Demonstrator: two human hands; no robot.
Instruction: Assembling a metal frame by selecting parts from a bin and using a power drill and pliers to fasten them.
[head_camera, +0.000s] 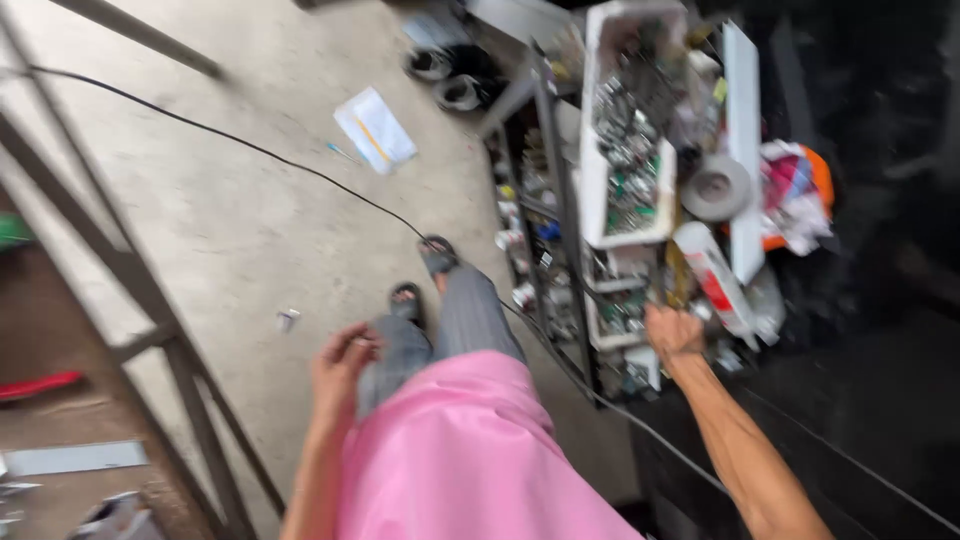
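I look down at my pink shirt, grey trousers and sandalled feet on a concrete floor (230, 230). My left hand (340, 368) hangs by my left thigh with curled fingers; a small pale thing may sit between them, but blur hides it. My right hand (672, 330) reaches out to a metal rack (545, 130) full of small parts, its fingers closed near a white bin (600, 330) of hardware. Whether it grips anything I cannot tell.
A long white tray (594, 150) of metal parts lies on top of the rack, with a white tube (710, 275), a grey disc (716, 187) and crumpled bags beside it. A black cable (250, 148) crosses the floor. A paper (374, 128) lies on the floor. A metal frame (120, 270) stands left.
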